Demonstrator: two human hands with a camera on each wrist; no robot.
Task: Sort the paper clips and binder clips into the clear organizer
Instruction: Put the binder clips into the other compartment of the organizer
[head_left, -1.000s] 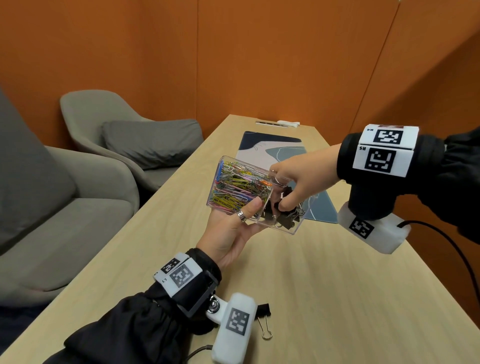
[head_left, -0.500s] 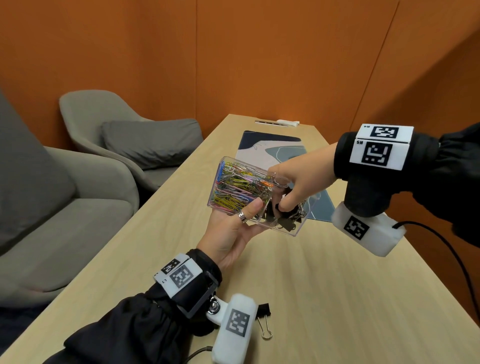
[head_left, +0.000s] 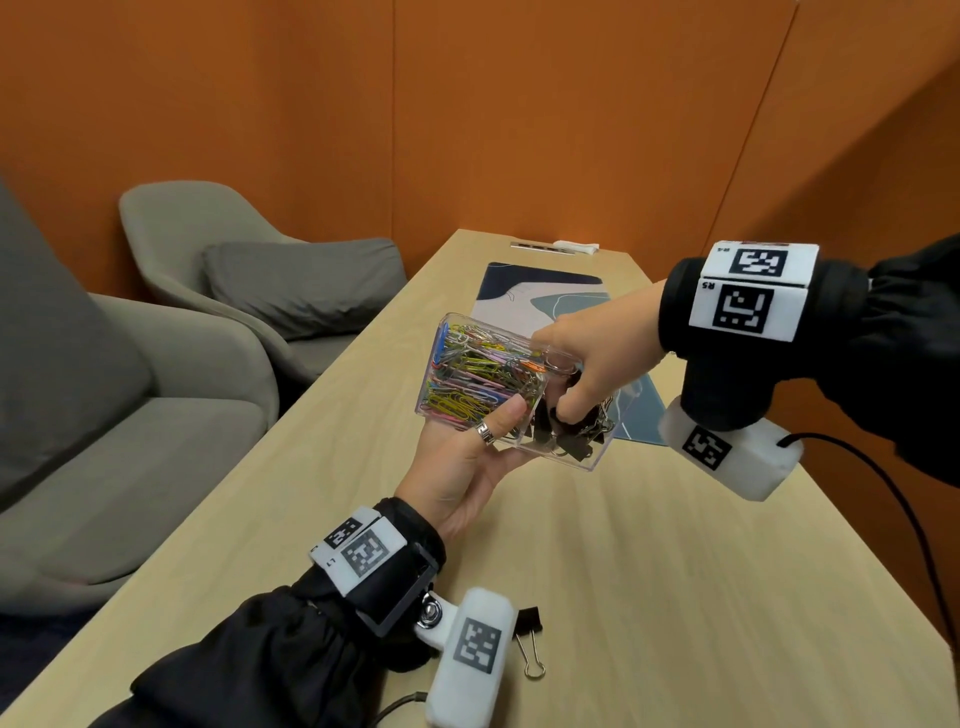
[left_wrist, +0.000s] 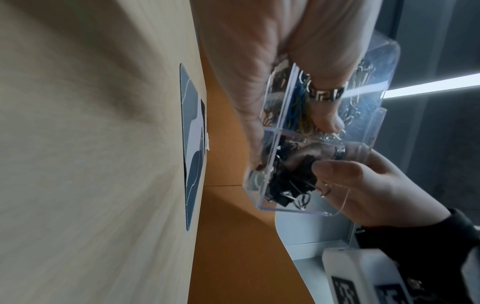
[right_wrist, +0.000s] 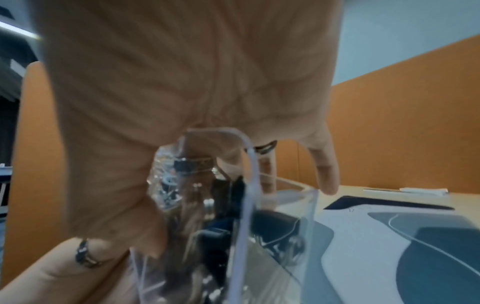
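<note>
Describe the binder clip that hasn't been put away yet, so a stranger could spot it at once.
Start at the long wooden table and go to its near end, by the left wrist. A single black binder clip lies flat there beside the white wrist camera. Every other clip sits in the clear organizer; this one lies loose.

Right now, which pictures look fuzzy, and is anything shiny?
Head view: sharp, edges bent by the wide lens. Left wrist view: table smeared; box fairly crisp. Right wrist view: the blurriest, with the right hand and box soft, pale glare along its rim.
</note>
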